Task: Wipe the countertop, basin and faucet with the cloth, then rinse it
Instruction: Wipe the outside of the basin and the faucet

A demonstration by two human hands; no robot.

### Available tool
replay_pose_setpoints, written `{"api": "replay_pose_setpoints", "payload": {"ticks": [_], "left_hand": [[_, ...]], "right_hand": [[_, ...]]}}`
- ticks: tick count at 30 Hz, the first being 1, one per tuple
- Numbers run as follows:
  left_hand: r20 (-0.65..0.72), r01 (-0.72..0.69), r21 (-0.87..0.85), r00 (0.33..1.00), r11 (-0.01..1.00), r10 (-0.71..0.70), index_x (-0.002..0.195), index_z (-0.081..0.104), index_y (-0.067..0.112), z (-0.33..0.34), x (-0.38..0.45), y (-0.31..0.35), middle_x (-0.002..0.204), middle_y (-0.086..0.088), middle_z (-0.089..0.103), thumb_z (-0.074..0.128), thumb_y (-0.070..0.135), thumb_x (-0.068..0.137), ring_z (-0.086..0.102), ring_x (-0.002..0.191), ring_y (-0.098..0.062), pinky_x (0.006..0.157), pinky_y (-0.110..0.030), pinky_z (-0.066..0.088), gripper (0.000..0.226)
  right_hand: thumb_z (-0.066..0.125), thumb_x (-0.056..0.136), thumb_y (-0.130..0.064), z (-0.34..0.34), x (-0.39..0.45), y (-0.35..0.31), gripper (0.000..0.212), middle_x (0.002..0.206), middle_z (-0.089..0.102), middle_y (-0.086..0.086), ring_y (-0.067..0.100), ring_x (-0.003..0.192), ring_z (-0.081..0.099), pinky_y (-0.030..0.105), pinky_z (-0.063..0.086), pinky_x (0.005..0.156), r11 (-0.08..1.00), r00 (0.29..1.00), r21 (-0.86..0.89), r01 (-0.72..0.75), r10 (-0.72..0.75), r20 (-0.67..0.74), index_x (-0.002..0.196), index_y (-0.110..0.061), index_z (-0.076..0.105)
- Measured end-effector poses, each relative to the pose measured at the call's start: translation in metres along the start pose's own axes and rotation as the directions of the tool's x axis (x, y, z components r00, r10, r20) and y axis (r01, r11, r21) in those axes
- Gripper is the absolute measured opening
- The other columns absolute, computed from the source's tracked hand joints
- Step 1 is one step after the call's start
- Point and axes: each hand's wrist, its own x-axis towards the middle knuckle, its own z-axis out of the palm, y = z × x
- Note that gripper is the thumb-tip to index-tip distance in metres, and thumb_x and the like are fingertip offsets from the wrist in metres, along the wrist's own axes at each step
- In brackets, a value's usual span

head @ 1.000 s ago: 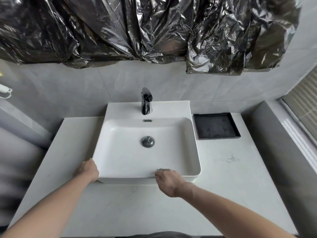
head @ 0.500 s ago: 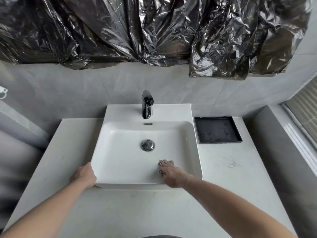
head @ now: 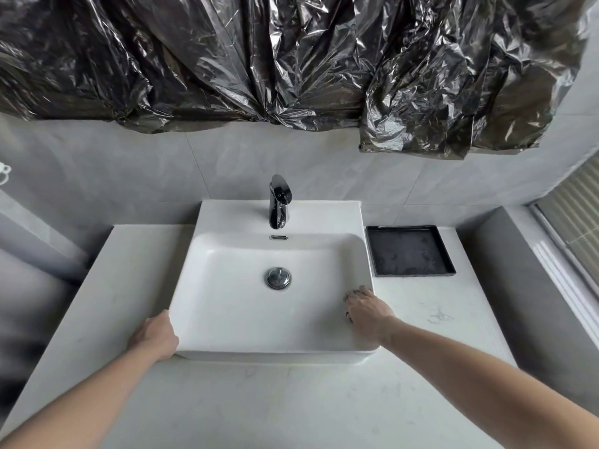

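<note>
White basin [head: 227, 306]: right hand [head: 366, 311] presses a barely visible cloth [head: 351, 294] on its right inner wall, wiping; left hand [head: 155, 338] grips front-left corner, likely bracing.

Open basin [head: 227, 306] floor; faucet [head: 279, 202] behind, black tray [head: 409, 251] right.

cloth [head: 355, 291] mostly hidden (under hand [head: 368, 311])
</note>
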Motion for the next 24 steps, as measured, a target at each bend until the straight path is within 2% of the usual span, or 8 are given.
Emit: {"api": "replay_pose_setpoints", "payload": {"ticks": [6,9,12,15,16,18,20,24], "left_hand": [[-0.006,-0.008,-0.002,1.0,1.0,0.008,0.126,0.056,0.016,0.004,0.003,-0.001,0.128,-0.011,0.065,0.052,0.014,0.084,0.064,0.113,-0.032,0.086,-0.033,0.053,0.043],[-0.007,-0.017,-0.001,1.0,1.0,0.017,0.125,0.056,0.018,0.006,0.005,-0.002,0.127,-0.009,0.065,0.052,0.017,0.083,0.065,0.11,-0.031,0.084,-0.033,0.054,0.043],[-0.007,-0.013,0.019,1.0,1.0,0.013,0.124,0.057,0.017,0.007,0.01,-0.005,0.125,-0.01,0.066,0.054,0.018,0.081,0.066,0.107,-0.031,0.082,-0.032,0.054,0.044],[0.001,-0.005,0.057,1.0,0.998,0.005,0.122,0.058,0.016,0.007,0.013,-0.004,0.124,-0.01,0.066,0.055,0.019,0.08,0.066,0.106,-0.031,0.081,-0.033,0.054,0.043],[0.0,-0.004,0.076,1.0,0.997,0.004,0.121,0.058,0.016,0.007,0.014,-0.003,0.124,-0.01,0.066,0.055,0.019,0.08,0.067,0.106,-0.031,0.08,-0.032,0.054,0.042],[-0.003,0.001,0.114,1.0,0.993,-0.001,0.12,0.059,0.014,0.006,0.015,0.0,0.124,-0.011,0.066,0.055,0.017,0.081,0.067,0.106,-0.031,0.078,-0.03,0.052,0.04],[-0.005,0.003,0.148,1.0,0.989,-0.002,0.119,0.059,0.012,0.006,0.018,0.001,0.126,-0.012,0.065,0.055,0.017,0.081,0.066,0.107,-0.031,0.078,-0.03,0.052,0.039],[0.0,0.004,0.186,1.0,0.982,-0.004,0.116,0.059,0.01,0.005,0.022,0.0,0.125,-0.013,0.065,0.055,0.016,0.08,0.066,0.106,-0.031,0.077,-0.03,0.05,0.037]], "right_hand": [[0.043,0.088,-0.004,-0.009,-0.066,-0.008,0.034,0.111,0.069,0.005,0.024,0.12,0.053,0.025,0.029,0.116,0.997,0.995,0.04,0.064,-0.061,-0.073,0.099,-0.014,0.073],[0.034,0.078,0.004,0.002,-0.094,-0.006,0.053,0.132,0.063,0.002,0.019,0.141,0.043,0.017,0.009,0.124,0.951,0.968,0.299,0.078,-0.001,-0.251,0.115,-0.014,0.068],[0.038,0.086,0.011,0.027,-0.112,-0.007,0.063,0.157,0.046,-0.006,0.008,0.152,0.031,0.014,0.014,0.123,0.862,0.896,0.502,0.075,0.162,-0.412,0.139,-0.014,0.061],[0.044,0.097,0.005,0.041,-0.126,-0.022,0.06,0.144,0.056,-0.022,-0.005,0.127,0.055,0.012,0.042,0.102,0.537,0.829,0.843,-0.016,0.479,-0.289,0.141,-0.033,0.058],[0.042,0.096,0.002,0.044,-0.126,-0.029,0.056,0.117,0.07,-0.022,0.0,0.1,0.066,0.019,0.049,0.085,0.371,0.841,0.928,-0.038,0.513,-0.171,0.127,-0.04,0.063],[0.039,0.092,-0.001,0.048,-0.123,-0.04,0.041,0.065,0.052,-0.006,0.017,0.06,0.042,0.034,0.035,0.058,0.039,0.868,0.997,-0.067,0.495,0.039,0.082,-0.037,0.057],[0.038,0.091,-0.002,0.044,-0.119,-0.045,0.028,0.062,0.034,0.002,0.019,0.063,0.028,0.037,0.024,0.054,-0.211,0.847,0.974,-0.078,0.501,0.176,0.073,-0.022,0.04],[0.038,0.097,-0.008,0.032,-0.1,-0.033,0.025,0.061,0.044,-0.001,0.018,0.057,0.037,0.022,0.03,0.052,-0.396,0.847,0.916,-0.065,0.464,0.26,0.077,-0.017,0.049]]}}
